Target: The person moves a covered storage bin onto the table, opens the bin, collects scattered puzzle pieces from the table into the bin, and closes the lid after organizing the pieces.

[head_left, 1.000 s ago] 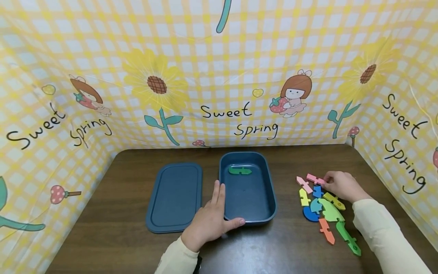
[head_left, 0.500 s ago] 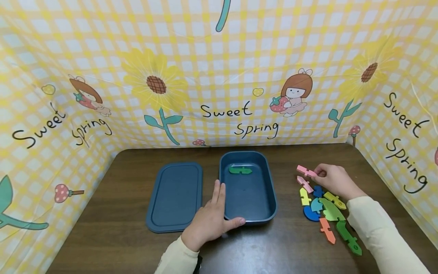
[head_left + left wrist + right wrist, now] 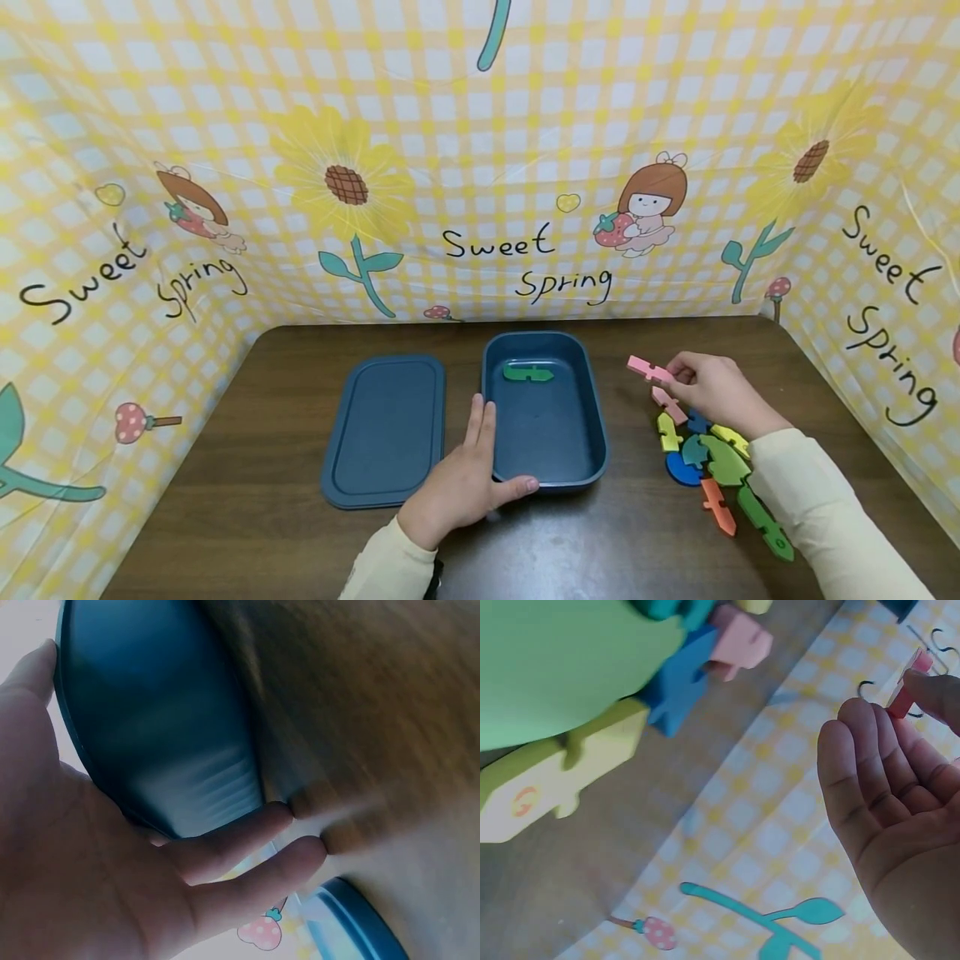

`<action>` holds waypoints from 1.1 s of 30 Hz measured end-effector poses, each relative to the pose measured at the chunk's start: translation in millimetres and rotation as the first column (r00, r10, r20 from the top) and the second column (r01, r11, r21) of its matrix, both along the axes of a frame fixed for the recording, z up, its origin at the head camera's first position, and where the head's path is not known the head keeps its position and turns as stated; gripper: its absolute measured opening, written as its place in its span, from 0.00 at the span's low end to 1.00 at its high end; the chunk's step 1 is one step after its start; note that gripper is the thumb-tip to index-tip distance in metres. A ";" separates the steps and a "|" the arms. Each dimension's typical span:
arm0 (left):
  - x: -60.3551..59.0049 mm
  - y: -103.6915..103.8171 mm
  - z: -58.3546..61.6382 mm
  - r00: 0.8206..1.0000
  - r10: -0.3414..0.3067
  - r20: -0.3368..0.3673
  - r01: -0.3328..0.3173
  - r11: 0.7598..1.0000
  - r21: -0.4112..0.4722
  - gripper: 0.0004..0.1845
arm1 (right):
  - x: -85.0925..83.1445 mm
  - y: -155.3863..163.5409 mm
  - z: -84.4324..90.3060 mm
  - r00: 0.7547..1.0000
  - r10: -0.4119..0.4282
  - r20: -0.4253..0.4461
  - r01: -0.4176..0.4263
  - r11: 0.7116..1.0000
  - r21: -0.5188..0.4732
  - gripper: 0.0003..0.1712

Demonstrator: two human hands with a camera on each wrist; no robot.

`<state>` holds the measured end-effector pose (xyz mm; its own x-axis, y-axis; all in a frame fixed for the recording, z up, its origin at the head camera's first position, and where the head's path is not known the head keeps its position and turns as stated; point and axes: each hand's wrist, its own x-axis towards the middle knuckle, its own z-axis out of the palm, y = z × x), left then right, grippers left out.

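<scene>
My right hand (image 3: 720, 392) pinches a pink puzzle piece (image 3: 648, 369) between thumb and fingers, raised over the right side of the table. In the right wrist view, the thumb presses this piece against the fingers. Below it lie another pink piece (image 3: 669, 405), a yellow piece (image 3: 668, 433), a dark blue piece (image 3: 683, 469) and several others. My left hand (image 3: 459, 483) rests against the near left corner of a blue box (image 3: 546, 437). Its fingers are straight along the left wall, its thumb on the front rim. A green piece (image 3: 528, 373) lies inside the box.
A flat blue lid (image 3: 386, 433) lies left of the box on the brown table (image 3: 247, 492). An orange piece (image 3: 718, 507) and a long green piece (image 3: 765, 523) lie nearest the right forearm. A checked cloth (image 3: 450, 150) encloses the table's back and sides.
My right hand has lifted the pink piece from the back of the pile and carried it left, toward the box. The left hand and the box have stayed in place.
</scene>
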<state>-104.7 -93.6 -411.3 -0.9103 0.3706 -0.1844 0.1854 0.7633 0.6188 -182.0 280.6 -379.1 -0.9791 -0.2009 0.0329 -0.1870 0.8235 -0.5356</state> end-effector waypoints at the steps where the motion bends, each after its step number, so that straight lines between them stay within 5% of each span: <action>1: 0.2 -0.1 0.4 1.000 0.000 0.005 0.000 1.000 0.003 0.63 | 0.6 -2.2 1.7 1.000 0.003 -0.002 -0.003 1.000 -0.004 0.08; 10: 0.6 -1.3 -1.3 1.000 -0.001 0.018 0.001 1.000 0.005 0.64 | 3.4 -21.5 11.9 0.996 0.060 -0.068 -0.060 0.998 0.002 0.04; 33: -0.9 0.4 -0.9 1.000 0.007 0.014 -0.007 1.000 0.004 0.63 | -4.6 -59.2 11.2 0.989 0.128 -0.079 -0.132 0.990 -0.039 0.04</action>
<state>-105.6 -93.2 -412.3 -0.9101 0.3650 -0.1960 0.1712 0.7622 0.6243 -186.6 221.5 -367.9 -0.9389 -0.3231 0.1183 -0.3328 0.7652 -0.5511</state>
